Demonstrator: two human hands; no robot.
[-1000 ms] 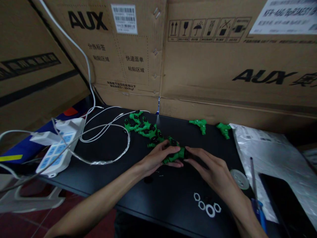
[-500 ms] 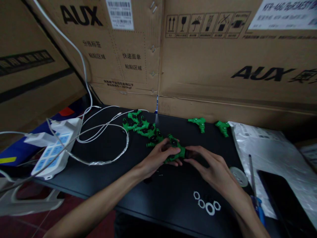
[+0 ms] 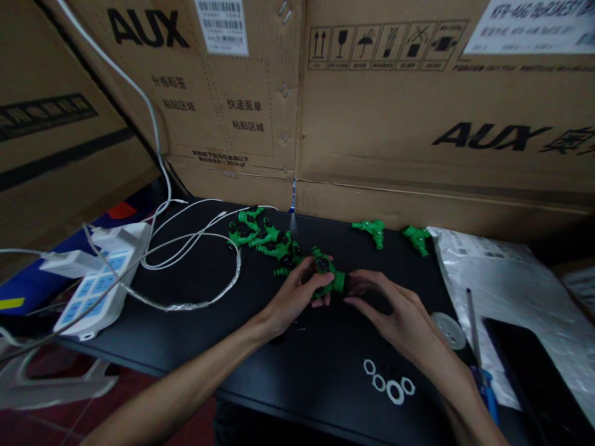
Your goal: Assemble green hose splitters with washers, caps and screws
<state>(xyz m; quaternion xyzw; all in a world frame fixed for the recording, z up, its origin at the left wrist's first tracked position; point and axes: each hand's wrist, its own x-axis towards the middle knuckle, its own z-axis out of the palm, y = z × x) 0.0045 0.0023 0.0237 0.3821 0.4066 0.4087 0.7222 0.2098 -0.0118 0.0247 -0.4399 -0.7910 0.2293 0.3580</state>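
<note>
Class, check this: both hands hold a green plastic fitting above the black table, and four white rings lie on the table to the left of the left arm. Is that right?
Not quite. The head view shows the four white rings on the black table below the right hand, not left of the left arm. The left hand and right hand do hold the green plastic fitting.

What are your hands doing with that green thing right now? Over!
Left hand grips green fitting. Right hand, fingers on its black end. White rings near right wrist, nothing blocking.

Both hands' fingers (image 3: 312, 284) grip a green fitting (image 3: 329, 277) above the black table (image 3: 223, 328).
</note>
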